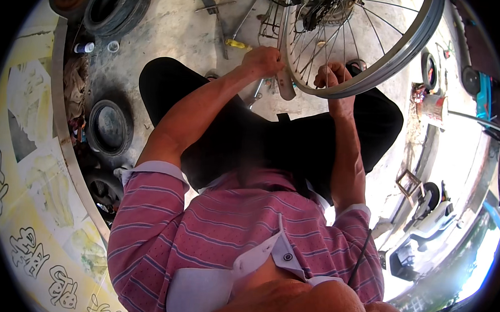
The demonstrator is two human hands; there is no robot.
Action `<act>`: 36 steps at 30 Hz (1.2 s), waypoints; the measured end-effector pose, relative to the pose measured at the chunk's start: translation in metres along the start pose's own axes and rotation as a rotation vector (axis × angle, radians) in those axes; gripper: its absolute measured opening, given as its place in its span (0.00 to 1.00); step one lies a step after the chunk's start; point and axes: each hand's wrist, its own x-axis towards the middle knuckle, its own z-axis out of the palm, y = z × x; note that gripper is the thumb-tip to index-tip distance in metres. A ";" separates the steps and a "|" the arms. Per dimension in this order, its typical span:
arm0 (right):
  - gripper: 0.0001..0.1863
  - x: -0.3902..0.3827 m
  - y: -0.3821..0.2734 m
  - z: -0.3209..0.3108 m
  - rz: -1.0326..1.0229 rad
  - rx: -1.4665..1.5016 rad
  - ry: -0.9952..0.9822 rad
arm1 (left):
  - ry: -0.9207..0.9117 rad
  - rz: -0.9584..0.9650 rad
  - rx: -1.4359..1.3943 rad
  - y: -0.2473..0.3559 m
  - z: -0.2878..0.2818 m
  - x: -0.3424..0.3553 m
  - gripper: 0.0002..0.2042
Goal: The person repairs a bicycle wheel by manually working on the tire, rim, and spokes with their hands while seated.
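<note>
A bicycle wheel (402, 64), with a silver rim, thin spokes and a dark hub (317, 11), hangs over my crossed legs at the upper right. My left hand (262, 62) is closed beside a flat silver metal strip (286, 88) just left of the rim; what its fingers hold is hidden. My right hand (334, 81) has curled fingers among the lower spokes, partly behind the rim, and I cannot make out what is between them. A yellow-handled tool (237, 44) lies on the floor past my left hand. A shiny metal tool (256, 92) lies below that hand.
Stacked tyres (113, 22), a loose tyre (110, 126) and a white bottle (84, 48) are along the left, beside a papered board (28, 191). To the right stand a bucket (433, 111), a wooden stool (409, 182) and a white scooter (434, 214) on the concrete floor (182, 36).
</note>
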 end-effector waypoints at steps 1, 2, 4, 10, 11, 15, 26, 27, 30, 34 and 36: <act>0.13 0.001 0.003 -0.001 -0.001 -0.069 0.000 | -0.001 0.002 0.001 0.001 0.000 0.001 0.20; 0.13 0.001 0.003 -0.001 -0.001 -0.068 -0.001 | -0.006 -0.009 -0.001 0.000 0.001 0.001 0.20; 0.15 0.002 0.002 0.000 0.097 -0.216 0.026 | -0.010 -0.020 -0.002 -0.001 0.001 0.000 0.19; 0.18 0.011 0.028 -0.008 0.040 -0.375 0.064 | -0.038 -0.044 0.007 0.004 -0.002 0.001 0.19; 0.18 0.011 0.024 -0.005 0.040 -0.375 0.062 | -0.031 -0.044 0.005 0.004 -0.001 0.001 0.19; 0.18 0.010 0.020 -0.004 0.149 -0.184 0.110 | -0.042 -0.047 0.017 0.005 -0.003 0.000 0.19; 0.17 0.008 0.013 0.007 0.199 0.055 -0.050 | -0.086 -0.089 0.015 0.009 -0.007 0.000 0.19; 0.19 0.009 0.019 0.006 0.177 0.009 -0.068 | -0.121 -0.114 0.036 0.011 -0.008 0.000 0.18; 0.21 0.010 0.025 0.003 0.165 -0.012 -0.092 | -0.098 -0.098 0.038 0.009 -0.008 0.000 0.17; 0.16 0.006 0.016 0.009 0.185 0.086 -0.053 | -0.085 -0.082 0.030 0.008 -0.008 -0.001 0.17; 0.16 0.006 0.013 0.007 0.172 0.054 -0.050 | -0.084 -0.083 0.022 0.008 -0.008 -0.001 0.17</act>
